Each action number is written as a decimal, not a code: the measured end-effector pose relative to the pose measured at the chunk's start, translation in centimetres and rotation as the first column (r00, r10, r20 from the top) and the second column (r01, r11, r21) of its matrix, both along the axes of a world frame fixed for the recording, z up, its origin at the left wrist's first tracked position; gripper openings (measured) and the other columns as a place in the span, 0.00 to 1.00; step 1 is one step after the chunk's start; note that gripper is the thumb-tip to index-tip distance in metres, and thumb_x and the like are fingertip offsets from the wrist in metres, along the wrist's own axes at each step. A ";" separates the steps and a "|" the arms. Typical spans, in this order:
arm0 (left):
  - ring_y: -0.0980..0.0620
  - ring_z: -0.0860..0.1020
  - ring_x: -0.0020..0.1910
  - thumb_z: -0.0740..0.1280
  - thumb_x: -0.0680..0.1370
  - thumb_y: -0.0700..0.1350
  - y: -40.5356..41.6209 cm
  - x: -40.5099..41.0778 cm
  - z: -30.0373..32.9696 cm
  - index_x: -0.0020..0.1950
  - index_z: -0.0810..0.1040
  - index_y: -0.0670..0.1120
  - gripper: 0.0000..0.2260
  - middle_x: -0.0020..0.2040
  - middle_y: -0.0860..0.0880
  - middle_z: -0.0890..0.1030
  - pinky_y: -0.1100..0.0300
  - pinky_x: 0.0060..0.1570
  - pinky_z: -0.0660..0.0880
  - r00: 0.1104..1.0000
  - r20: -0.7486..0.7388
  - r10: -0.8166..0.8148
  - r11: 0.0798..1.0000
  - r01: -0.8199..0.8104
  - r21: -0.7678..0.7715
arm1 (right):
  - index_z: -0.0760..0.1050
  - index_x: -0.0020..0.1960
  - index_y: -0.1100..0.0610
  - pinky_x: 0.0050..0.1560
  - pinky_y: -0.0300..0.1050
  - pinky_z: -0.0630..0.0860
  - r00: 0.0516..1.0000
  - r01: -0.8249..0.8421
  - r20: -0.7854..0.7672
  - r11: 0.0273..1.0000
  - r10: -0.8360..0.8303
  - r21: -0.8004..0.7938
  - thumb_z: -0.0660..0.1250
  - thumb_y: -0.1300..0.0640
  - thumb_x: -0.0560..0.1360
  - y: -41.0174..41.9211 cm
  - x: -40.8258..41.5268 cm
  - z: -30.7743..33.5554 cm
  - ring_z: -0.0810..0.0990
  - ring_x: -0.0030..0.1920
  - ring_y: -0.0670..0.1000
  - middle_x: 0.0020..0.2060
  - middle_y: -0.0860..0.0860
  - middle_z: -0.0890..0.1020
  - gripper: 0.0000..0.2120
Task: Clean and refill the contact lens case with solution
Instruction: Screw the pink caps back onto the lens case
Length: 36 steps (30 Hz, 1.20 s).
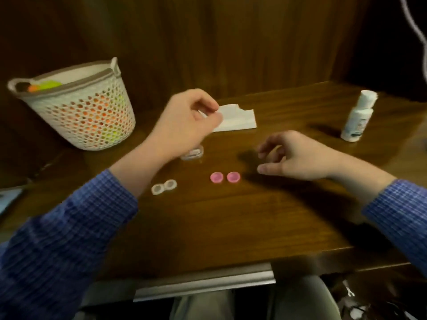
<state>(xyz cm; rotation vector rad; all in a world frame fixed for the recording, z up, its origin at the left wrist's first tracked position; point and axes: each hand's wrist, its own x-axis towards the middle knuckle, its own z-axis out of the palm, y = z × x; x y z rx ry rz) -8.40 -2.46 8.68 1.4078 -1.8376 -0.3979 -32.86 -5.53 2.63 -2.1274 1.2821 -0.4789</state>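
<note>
Two pink caps (224, 177) beside slack, empty right hand (298, 155); left hand (184, 121) pinches tissue (235, 118); basket (80, 107) left.

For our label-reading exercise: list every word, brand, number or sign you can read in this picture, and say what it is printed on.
No text can be read.
White bottle: its label shows dark printed bands, too blurred to read.
Folded tissue, held by the left hand: no print shows.
Basket, lens case, pink caps: no print shows.

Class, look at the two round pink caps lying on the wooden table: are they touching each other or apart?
Apart. The head view shows the left pink cap and the right pink cap side by side, with a thin strip of wooden table visible between them.
</note>
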 end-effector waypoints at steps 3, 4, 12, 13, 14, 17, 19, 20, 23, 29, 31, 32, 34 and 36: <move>0.57 0.79 0.40 0.73 0.79 0.45 1.2 6.7 -0.4 0.53 0.83 0.48 0.04 0.47 0.50 0.82 0.72 0.38 0.75 0.995 -0.006 0.104 0.994 -0.104 0.037 | 0.76 0.62 0.45 0.38 0.35 0.79 0.988 -0.071 -0.134 0.997 0.073 0.018 0.77 0.39 0.67 -0.4 4.0 -0.8 0.84 0.44 0.45 0.50 0.40 0.80 0.27; 0.59 0.79 0.39 0.74 0.79 0.44 1.6 8.6 -0.9 0.53 0.83 0.49 0.04 0.46 0.50 0.82 0.73 0.37 0.74 0.993 0.001 0.122 0.991 -0.122 0.060 | 0.76 0.63 0.45 0.39 0.35 0.78 0.983 -0.076 -0.165 0.997 0.076 0.007 0.77 0.37 0.67 -0.6 4.8 -0.9 0.83 0.45 0.45 0.50 0.40 0.80 0.28; 0.61 0.81 0.42 0.79 0.73 0.50 3.9 15.7 -7.2 0.62 0.77 0.56 0.21 0.54 0.55 0.82 0.65 0.39 0.78 0.998 0.058 -0.017 0.939 -0.004 0.343 | 0.80 0.57 0.43 0.45 0.35 0.78 0.943 -0.139 -0.309 0.990 0.120 -0.040 0.76 0.50 0.74 -0.8 7.5 -0.7 0.82 0.48 0.42 0.51 0.41 0.82 0.13; 0.62 0.81 0.45 0.80 0.72 0.53 3.9 15.9 -7.8 0.65 0.75 0.57 0.25 0.55 0.57 0.81 0.65 0.40 0.77 0.996 0.080 -0.044 0.935 0.013 0.354 | 0.80 0.55 0.42 0.45 0.35 0.78 0.942 -0.135 -0.316 0.990 0.116 -0.041 0.76 0.51 0.74 -0.7 7.3 -0.6 0.82 0.48 0.42 0.49 0.41 0.83 0.11; 0.64 0.80 0.47 0.80 0.71 0.54 3.9 16.0 -8.2 0.67 0.73 0.58 0.28 0.56 0.58 0.80 0.66 0.41 0.77 0.993 0.100 -0.069 0.931 0.028 0.363 | 0.80 0.54 0.42 0.44 0.34 0.77 0.944 -0.122 -0.314 0.992 0.102 -0.043 0.76 0.52 0.74 -0.7 7.1 -0.5 0.82 0.47 0.42 0.48 0.41 0.83 0.11; 0.65 0.78 0.51 0.80 0.70 0.55 4.0 16.1 -8.9 0.71 0.68 0.59 0.34 0.57 0.59 0.79 0.68 0.43 0.76 0.981 0.151 -0.124 0.926 0.059 0.374 | 0.82 0.49 0.42 0.40 0.33 0.76 0.975 -0.083 -0.213 0.992 0.060 -0.097 0.77 0.52 0.72 -0.7 6.0 0.8 0.83 0.43 0.42 0.42 0.41 0.85 0.09; 0.61 0.79 0.53 0.80 0.71 0.54 4.0 15.9 -9.2 0.73 0.66 0.59 0.36 0.57 0.60 0.78 0.67 0.45 0.76 0.975 0.178 -0.135 0.930 0.063 0.363 | 0.84 0.47 0.46 0.38 0.33 0.79 0.994 -0.100 -0.052 0.992 0.097 -0.080 0.77 0.53 0.70 -0.7 6.0 1.6 0.85 0.41 0.44 0.39 0.47 0.87 0.06; 0.59 0.79 0.53 0.80 0.71 0.54 4.0 15.8 -9.4 0.74 0.65 0.58 0.36 0.57 0.60 0.77 0.66 0.47 0.76 0.974 0.181 -0.134 0.934 0.062 0.353 | 0.85 0.47 0.49 0.39 0.32 0.80 0.990 -0.133 0.041 0.990 0.135 -0.049 0.77 0.53 0.69 -0.7 6.3 2.0 0.86 0.40 0.46 0.39 0.48 0.88 0.07; 0.58 0.79 0.53 0.80 0.71 0.54 4.1 15.5 -9.8 0.74 0.65 0.57 0.37 0.56 0.60 0.78 0.67 0.48 0.75 0.980 0.167 -0.107 0.946 0.049 0.320 | 0.85 0.49 0.55 0.43 0.33 0.81 0.948 -0.239 0.214 0.971 0.236 -0.013 0.77 0.52 0.65 -0.4 8.8 2.1 0.88 0.41 0.49 0.41 0.52 0.88 0.15; 0.61 0.78 0.52 0.81 0.70 0.54 3.9 15.4 -10.7 0.75 0.63 0.57 0.40 0.54 0.61 0.79 0.69 0.48 0.73 0.993 0.102 -0.059 0.958 0.028 0.286 | 0.83 0.50 0.61 0.52 0.62 0.84 0.900 -0.258 0.322 0.954 0.294 -0.151 0.78 0.53 0.69 0.2 15.4 0.1 0.86 0.47 0.63 0.46 0.55 0.87 0.15; 0.63 0.78 0.53 0.81 0.69 0.53 3.8 15.5 -10.7 0.77 0.61 0.56 0.43 0.53 0.61 0.79 0.70 0.47 0.73 0.994 0.092 -0.054 0.958 0.026 0.286 | 0.83 0.49 0.59 0.53 0.64 0.82 0.904 -0.279 0.274 0.939 0.328 -0.202 0.78 0.53 0.72 0.5 17.0 -0.6 0.85 0.47 0.60 0.46 0.53 0.87 0.10; 0.64 0.77 0.53 0.82 0.69 0.54 3.7 15.6 -10.7 0.78 0.60 0.56 0.44 0.53 0.62 0.79 0.71 0.45 0.74 0.994 0.094 -0.058 0.957 0.028 0.290 | 0.83 0.48 0.57 0.53 0.59 0.82 0.906 -0.291 0.250 0.931 0.342 -0.219 0.77 0.54 0.73 0.6 17.6 -1.0 0.85 0.48 0.56 0.45 0.52 0.87 0.08; 0.66 0.76 0.55 0.82 0.68 0.54 3.8 15.8 -10.6 0.79 0.58 0.56 0.46 0.54 0.62 0.77 0.74 0.44 0.76 0.991 0.109 -0.078 0.954 0.043 0.297 | 0.84 0.47 0.54 0.53 0.52 0.82 0.912 -0.306 0.214 0.928 0.350 -0.215 0.77 0.52 0.72 0.7 18.5 -1.5 0.85 0.49 0.51 0.44 0.49 0.87 0.07; 0.70 0.74 0.57 0.82 0.68 0.54 3.8 15.9 -10.7 0.79 0.59 0.54 0.46 0.54 0.62 0.77 0.80 0.47 0.72 0.989 0.114 -0.095 0.956 0.058 0.288 | 0.85 0.47 0.50 0.53 0.46 0.81 0.918 -0.313 0.182 0.927 0.351 -0.208 0.77 0.49 0.70 0.6 18.9 -1.9 0.84 0.50 0.48 0.44 0.45 0.87 0.08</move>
